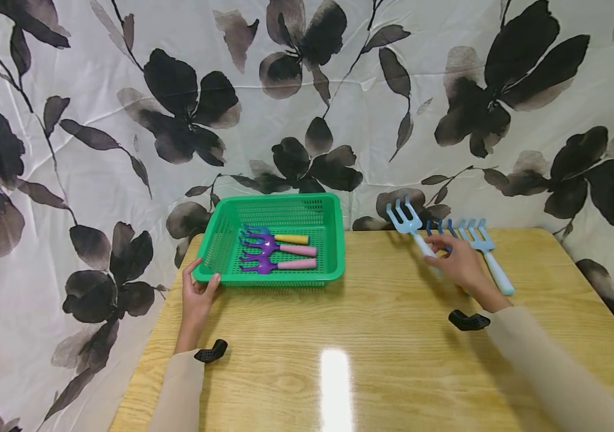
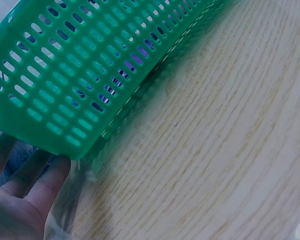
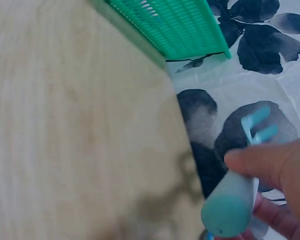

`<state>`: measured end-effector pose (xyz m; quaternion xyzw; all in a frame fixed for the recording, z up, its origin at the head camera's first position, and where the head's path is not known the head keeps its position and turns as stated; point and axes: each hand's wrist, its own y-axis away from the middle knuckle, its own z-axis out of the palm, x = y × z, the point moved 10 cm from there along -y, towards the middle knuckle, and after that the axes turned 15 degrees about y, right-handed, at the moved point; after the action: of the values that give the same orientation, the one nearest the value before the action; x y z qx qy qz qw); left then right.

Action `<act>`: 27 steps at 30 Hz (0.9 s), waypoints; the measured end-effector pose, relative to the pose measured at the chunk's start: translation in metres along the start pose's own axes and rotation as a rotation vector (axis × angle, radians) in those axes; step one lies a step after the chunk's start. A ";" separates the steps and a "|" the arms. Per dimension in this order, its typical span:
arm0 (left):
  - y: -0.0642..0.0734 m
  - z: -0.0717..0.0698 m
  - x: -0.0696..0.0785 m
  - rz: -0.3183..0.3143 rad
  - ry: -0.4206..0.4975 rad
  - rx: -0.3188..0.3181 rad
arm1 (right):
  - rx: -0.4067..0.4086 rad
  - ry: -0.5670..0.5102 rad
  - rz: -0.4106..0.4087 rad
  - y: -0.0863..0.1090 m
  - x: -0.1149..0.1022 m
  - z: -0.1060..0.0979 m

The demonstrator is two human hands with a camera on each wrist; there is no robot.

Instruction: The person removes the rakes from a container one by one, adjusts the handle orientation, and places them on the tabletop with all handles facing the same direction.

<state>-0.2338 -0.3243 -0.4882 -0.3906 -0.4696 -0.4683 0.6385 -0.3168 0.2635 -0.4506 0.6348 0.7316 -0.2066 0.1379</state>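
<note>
My right hand (image 1: 460,264) pinches a light-blue garden hand fork (image 1: 408,223) by its handle, tines raised and pointing away, above the right part of the table. In the right wrist view, the thumb lies across the fork's handle (image 3: 229,210). Beneath and beside that hand are a darker blue fork (image 1: 440,228), mostly hidden, and another light-blue fork (image 1: 498,273). My left hand (image 1: 197,300) holds the near left corner of a green basket (image 1: 341,240). Inside lie two purple forks with pink handles (image 1: 298,264) and a blue fork with a yellow handle (image 1: 293,239).
The wooden table (image 1: 263,354) meets a hanging floral cloth (image 1: 371,120) at its back edge. The basket stands near that edge, left of centre. A bright light reflection lies on the near tabletop.
</note>
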 end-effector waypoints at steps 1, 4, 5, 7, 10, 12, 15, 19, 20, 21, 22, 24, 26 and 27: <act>0.000 0.000 0.000 0.000 -0.001 0.003 | 0.004 0.007 0.019 0.001 0.004 0.003; 0.000 -0.001 -0.001 -0.002 -0.002 0.005 | 0.000 0.002 0.085 0.004 0.015 0.012; -0.001 -0.001 -0.002 -0.003 0.000 0.003 | -0.002 0.002 0.103 0.005 0.018 0.015; -0.003 -0.004 -0.006 -0.010 0.002 0.003 | -0.007 0.001 0.135 0.007 0.023 0.020; -0.007 -0.009 -0.014 -0.021 0.013 0.011 | -0.021 -0.009 0.178 0.009 0.028 0.029; -0.010 -0.012 -0.019 -0.018 0.023 0.018 | -0.034 -0.013 0.202 0.010 0.031 0.033; -0.012 -0.015 -0.022 0.006 0.042 0.020 | -0.045 -0.014 0.233 0.011 0.033 0.039; -0.013 -0.015 -0.022 0.034 0.043 0.019 | -0.060 -0.005 0.251 0.012 0.033 0.045; -0.012 -0.015 -0.022 0.038 0.040 0.018 | -0.062 -0.004 0.253 0.013 0.032 0.046; -0.012 -0.014 -0.021 0.042 0.035 0.018 | -0.064 -0.004 0.253 0.013 0.032 0.047; -0.012 -0.014 -0.021 0.044 0.032 0.018 | -0.060 -0.004 0.253 0.013 0.032 0.047; -0.012 -0.014 -0.021 0.047 0.023 0.018 | -0.047 0.003 0.247 0.013 0.030 0.047; -0.012 -0.014 -0.021 0.047 0.016 0.018 | -0.030 0.007 0.234 0.013 0.029 0.047; -0.012 -0.014 -0.021 0.046 0.013 0.018 | -0.024 0.006 0.226 0.013 0.028 0.047</act>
<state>-0.2448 -0.3355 -0.5115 -0.3926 -0.4606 -0.4517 0.6555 -0.3112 0.2668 -0.5060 0.7122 0.6582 -0.1792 0.1656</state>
